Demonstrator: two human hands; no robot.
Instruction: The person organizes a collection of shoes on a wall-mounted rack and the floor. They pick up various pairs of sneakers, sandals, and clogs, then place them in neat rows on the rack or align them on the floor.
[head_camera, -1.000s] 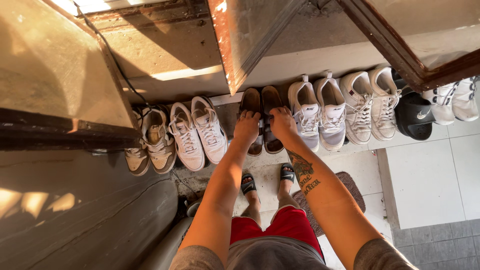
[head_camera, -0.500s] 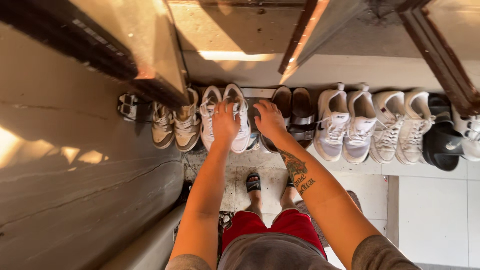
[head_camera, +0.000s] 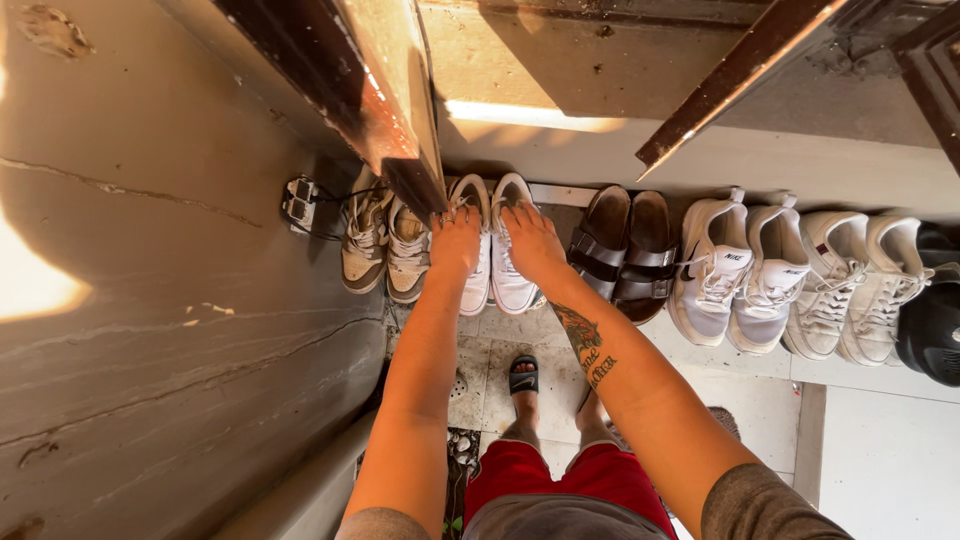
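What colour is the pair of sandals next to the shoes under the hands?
Dark brown sandals, seen best in the head view.

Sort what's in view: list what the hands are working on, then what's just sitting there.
In hand:
left hand
right hand
white sneakers

Lying about:
tan sneakers
brown sandals
white pairs to the right
black slide
power strip

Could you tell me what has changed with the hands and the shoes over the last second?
Both hands left the brown sandals and moved leftward: the left hand and right hand now rest on the white sneakers. The row of shoes stayed lined up along the wall.
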